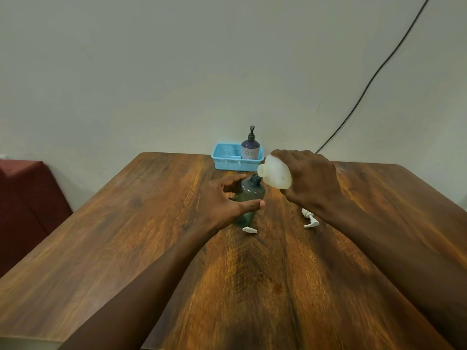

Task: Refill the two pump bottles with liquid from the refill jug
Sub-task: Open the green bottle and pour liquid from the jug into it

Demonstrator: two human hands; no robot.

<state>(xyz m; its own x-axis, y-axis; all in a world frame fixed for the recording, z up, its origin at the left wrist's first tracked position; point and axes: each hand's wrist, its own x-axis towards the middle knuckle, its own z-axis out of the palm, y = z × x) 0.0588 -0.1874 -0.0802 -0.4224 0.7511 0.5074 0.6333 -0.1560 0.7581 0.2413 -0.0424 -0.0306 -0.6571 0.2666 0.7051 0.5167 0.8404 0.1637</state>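
A grey-green see-through pump bottle (pixel 250 195) stands uncapped near the middle of the wooden table (pixel 141 223). My left hand (pixel 217 205) holds it, thumb across the front and fingers round the back. My right hand (pixel 310 178) grips a white translucent refill jug (pixel 274 173), tipped over to the left so its mouth sits just above the bottle's dark neck. One white pump head (pixel 249 230) lies at the bottle's foot. Another white pump head (pixel 310 219) lies under my right wrist. A purple pump bottle (pixel 250 147) with its dark pump on stands in a blue basket (pixel 227 160).
The blue basket sits at the table's far edge against a pale wall. A black cable (pixel 374 77) runs down the wall at the right. A dark red seat (pixel 27 198) stands left of the table.
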